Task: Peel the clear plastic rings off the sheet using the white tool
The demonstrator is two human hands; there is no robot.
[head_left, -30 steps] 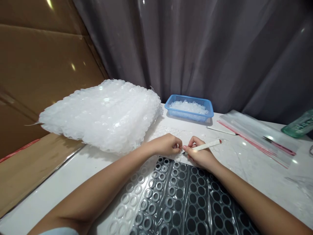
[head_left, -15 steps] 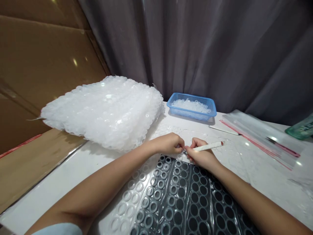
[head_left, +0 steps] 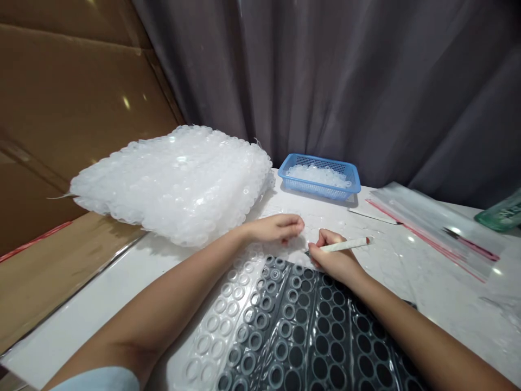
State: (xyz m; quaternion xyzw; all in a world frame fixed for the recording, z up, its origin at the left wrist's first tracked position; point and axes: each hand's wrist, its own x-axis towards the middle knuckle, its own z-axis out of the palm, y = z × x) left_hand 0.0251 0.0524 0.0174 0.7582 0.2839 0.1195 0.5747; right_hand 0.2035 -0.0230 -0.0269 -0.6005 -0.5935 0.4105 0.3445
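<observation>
A clear plastic sheet of moulded rings [head_left: 260, 331] lies over a black mat [head_left: 337, 347] in front of me on the white table [head_left: 101, 293]. My right hand [head_left: 336, 260] is closed round a thin white pen-like tool [head_left: 345, 245], its tip at the sheet's far edge. My left hand [head_left: 277, 228] hovers just beyond that edge, fingers curled loosely together; whether they hold a ring is hidden. Loose clear rings [head_left: 285, 214] lie on the table past my left hand.
A big heap of clear ring sheets [head_left: 175, 182] sits at the left back. A blue basket [head_left: 319, 182] with clear rings stands by the grey curtain. Clear bags with red strips [head_left: 431, 225] lie at the right, a green bottle [head_left: 502, 212] beyond. Cardboard lines the left.
My left hand has lifted off the sheet's edge and moved away from the tool tip, towards the loose rings. The right hand and tool have barely shifted.
</observation>
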